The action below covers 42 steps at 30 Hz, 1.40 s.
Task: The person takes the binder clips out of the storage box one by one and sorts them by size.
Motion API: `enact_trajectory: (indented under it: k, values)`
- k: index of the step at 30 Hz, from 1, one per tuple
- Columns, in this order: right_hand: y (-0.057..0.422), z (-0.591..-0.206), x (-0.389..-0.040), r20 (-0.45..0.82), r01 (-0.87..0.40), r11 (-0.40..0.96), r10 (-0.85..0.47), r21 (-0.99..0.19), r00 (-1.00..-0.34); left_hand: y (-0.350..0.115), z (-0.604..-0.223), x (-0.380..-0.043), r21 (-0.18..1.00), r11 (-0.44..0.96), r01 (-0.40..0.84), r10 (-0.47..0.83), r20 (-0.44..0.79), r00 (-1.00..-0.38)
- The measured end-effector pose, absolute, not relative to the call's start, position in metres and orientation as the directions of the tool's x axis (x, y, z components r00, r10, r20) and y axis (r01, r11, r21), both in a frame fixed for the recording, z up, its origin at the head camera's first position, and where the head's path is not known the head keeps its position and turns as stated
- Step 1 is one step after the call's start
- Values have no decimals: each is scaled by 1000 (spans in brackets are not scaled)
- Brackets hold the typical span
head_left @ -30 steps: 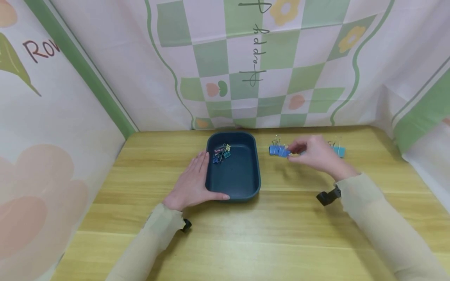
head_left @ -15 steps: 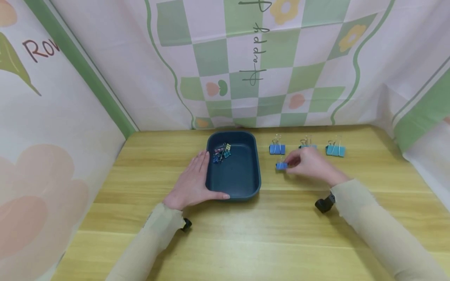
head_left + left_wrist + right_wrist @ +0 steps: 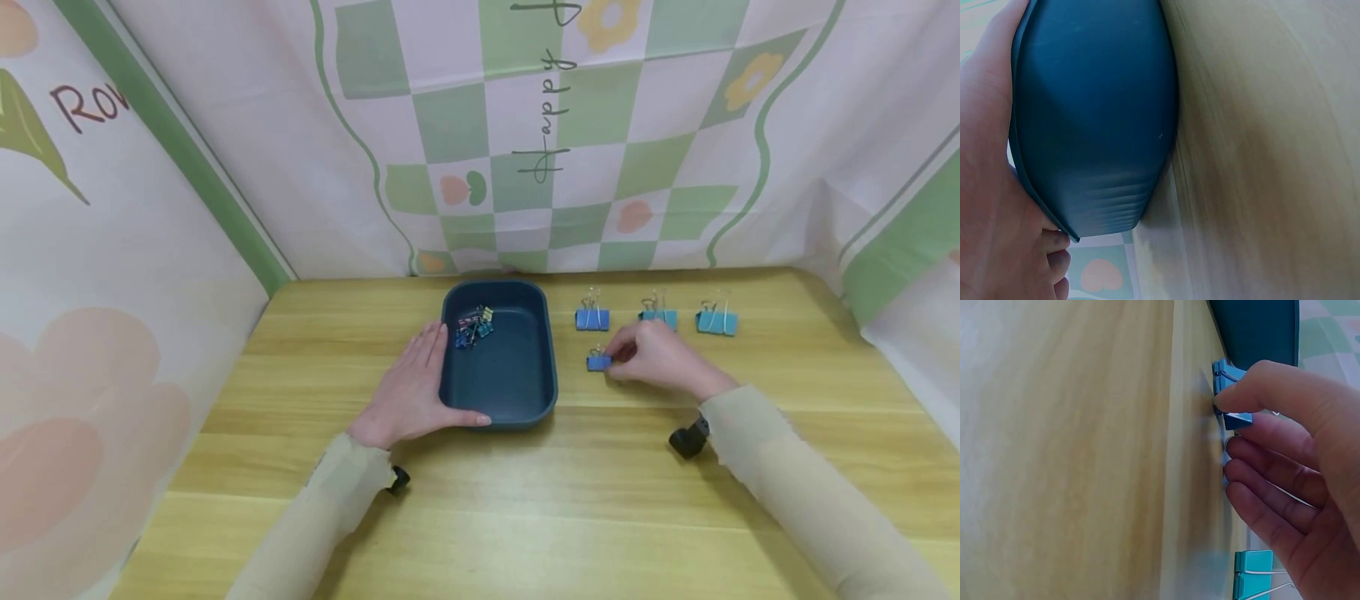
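The right hand [image 3: 656,358] pinched 1 small blue clip [image 3: 597,363]; 3 larger clips [image 3: 717,323] stood near the tabletop [image 3: 525,517] far edge. The left hand [image 3: 408,393], straight-fingered, touched 1 tray [image 3: 498,383]. Backdrop [image 3: 592,112] read "Happy".

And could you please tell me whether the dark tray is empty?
No, partly filled: small clips lie toward the far left of the tray, most of its floor bare.

I see one small blue binder clip [image 3: 597,363], its metal handles upward, near and right of the dark blue tray [image 3: 501,390], which has rounded corners.
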State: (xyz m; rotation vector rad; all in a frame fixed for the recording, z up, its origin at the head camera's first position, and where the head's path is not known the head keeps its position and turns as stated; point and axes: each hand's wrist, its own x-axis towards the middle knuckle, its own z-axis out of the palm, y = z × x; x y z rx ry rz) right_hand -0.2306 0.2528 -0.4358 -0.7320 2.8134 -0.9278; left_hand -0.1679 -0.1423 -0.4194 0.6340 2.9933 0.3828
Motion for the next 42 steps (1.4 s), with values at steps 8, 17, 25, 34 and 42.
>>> enact_trajectory:
  k: [8, 17, 25, 34, 42]
  values:
    - [254, -434, -230, 48, -394, 709, -454, -585, -889, -142, -419, -168, 247, 887, 390, 403, -2, -915]
    - [260, -403, -228, 66, -356, 721, -398, -595, -915, -142, -418, -167, 249, 889, 385, 399, -8, -917]
    - [248, -364, -225, 216, -427, 693, -374, -581, -902, -142, -417, -167, 252, 888, 385, 399, -6, -917]
    - [216, -339, -223, 195, -453, 654, -430, -606, -882, -142, -418, -167, 249, 889, 385, 399, -5, -917]
    - [175, -337, -231, 190, -514, 608, -517, -605, -835, -143, -418, -167, 254, 883, 394, 406, 8, -914]
